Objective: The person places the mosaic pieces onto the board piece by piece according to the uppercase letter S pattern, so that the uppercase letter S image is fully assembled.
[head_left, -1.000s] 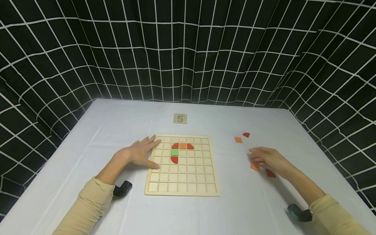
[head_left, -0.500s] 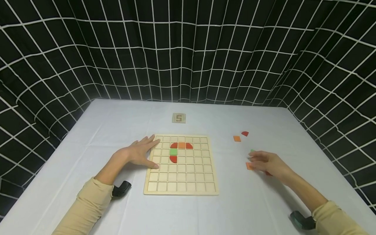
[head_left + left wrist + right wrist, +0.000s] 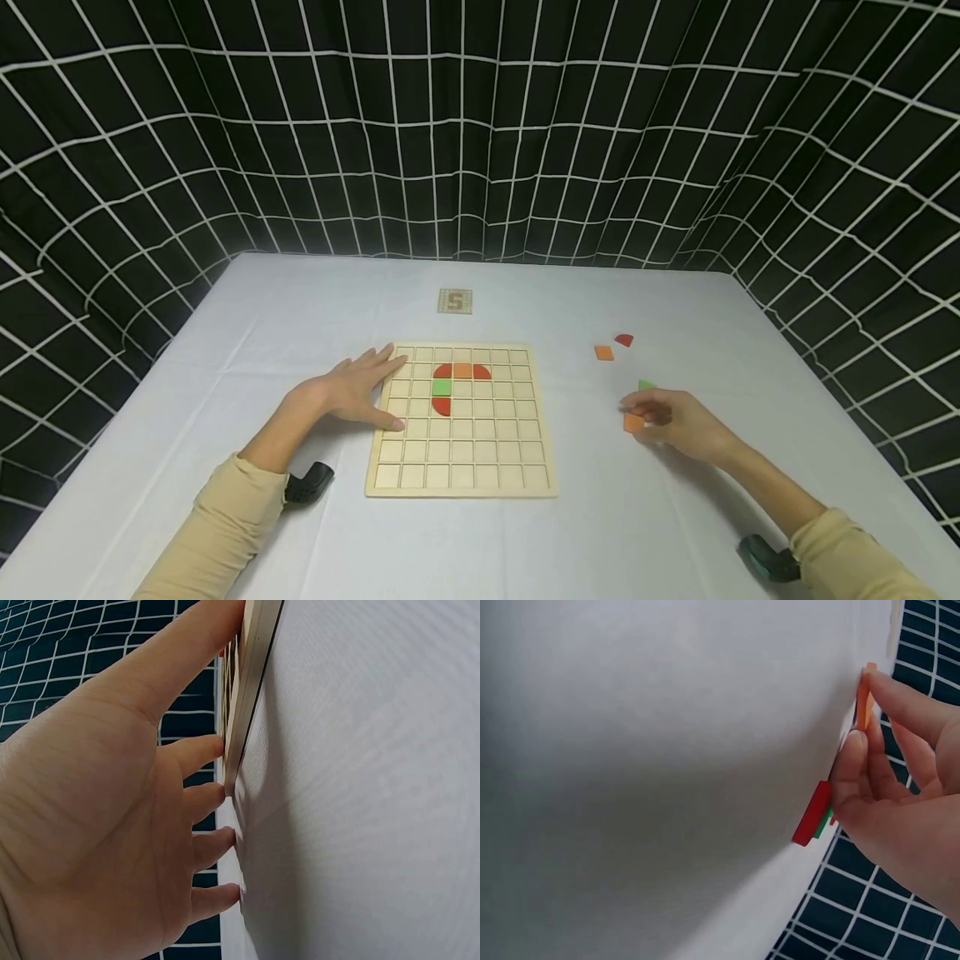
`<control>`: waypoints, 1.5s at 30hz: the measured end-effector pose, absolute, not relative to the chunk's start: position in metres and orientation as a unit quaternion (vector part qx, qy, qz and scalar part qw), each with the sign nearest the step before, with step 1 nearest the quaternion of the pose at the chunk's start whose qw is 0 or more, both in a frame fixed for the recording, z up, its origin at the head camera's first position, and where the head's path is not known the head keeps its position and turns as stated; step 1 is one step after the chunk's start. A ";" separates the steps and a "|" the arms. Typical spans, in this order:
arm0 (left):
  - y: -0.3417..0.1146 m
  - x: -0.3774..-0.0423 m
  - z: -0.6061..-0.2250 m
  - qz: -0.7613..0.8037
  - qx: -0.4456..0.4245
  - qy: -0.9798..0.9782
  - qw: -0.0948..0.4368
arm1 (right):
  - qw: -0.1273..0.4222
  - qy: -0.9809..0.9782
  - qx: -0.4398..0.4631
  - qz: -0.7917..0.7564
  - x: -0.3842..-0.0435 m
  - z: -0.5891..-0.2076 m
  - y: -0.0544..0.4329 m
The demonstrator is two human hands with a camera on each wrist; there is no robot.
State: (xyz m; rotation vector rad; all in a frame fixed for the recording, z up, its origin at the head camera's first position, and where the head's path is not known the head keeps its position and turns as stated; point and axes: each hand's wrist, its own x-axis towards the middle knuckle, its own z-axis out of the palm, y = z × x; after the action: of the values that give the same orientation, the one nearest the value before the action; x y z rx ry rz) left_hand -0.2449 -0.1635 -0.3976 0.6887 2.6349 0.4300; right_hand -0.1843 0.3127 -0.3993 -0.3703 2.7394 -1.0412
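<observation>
A square wooden grid board [image 3: 498, 477] lies on the white table. Its cells hold a green square tile [image 3: 442, 387], an orange square tile [image 3: 462, 370] and red quarter-round tiles [image 3: 442, 407]. My left hand [image 3: 348, 396] rests on the board's left edge, fingers spread, thumb and fingertips at the rim. At right, my right hand [image 3: 686, 423] pinches a loose orange square tile [image 3: 633, 423] between thumb and fingers; the right wrist view shows this orange tile [image 3: 864, 701] edge-on. Just beyond that hand lies a partly hidden green tile [image 3: 647, 385]. A red tile [image 3: 813, 814] sits near the thumb.
Farther back on the right are another orange square tile [image 3: 603, 353] and a red quarter-round tile [image 3: 624, 340]. A small card [image 3: 455, 301] with an S-like pattern lies behind the board. Black curtains with a white grid [image 3: 465, 150] surround the table's far side.
My right hand has moved slightly left and now pinches the orange tile, which shifted left with it. The green tile has come into sight behind the hand. My left hand keeps its place.
</observation>
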 end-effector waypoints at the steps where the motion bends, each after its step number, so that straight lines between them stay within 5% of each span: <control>1: -0.164 -0.245 -0.398 0.153 0.245 0.938 0.191 | 0.092 0.925 -0.127 -0.346 -0.185 -0.399 0.312; 13: -0.164 -0.246 -0.399 0.153 0.244 0.938 0.195 | 0.081 0.920 -0.094 -0.372 -0.192 -0.397 0.306; 30: -0.165 -0.246 -0.400 0.153 0.246 0.938 0.192 | 0.167 0.866 -0.059 -0.467 -0.213 -0.391 0.245; 45: -0.166 -0.246 -0.401 0.152 0.246 0.937 0.194 | 0.187 0.864 -0.047 -0.465 -0.225 -0.389 0.193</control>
State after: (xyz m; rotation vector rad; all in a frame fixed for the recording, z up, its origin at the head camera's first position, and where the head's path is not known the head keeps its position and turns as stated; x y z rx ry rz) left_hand -0.2464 -0.1661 -0.4008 0.6910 2.6281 0.4271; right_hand -0.2251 0.1933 -0.3887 -0.1328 2.4321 -1.3091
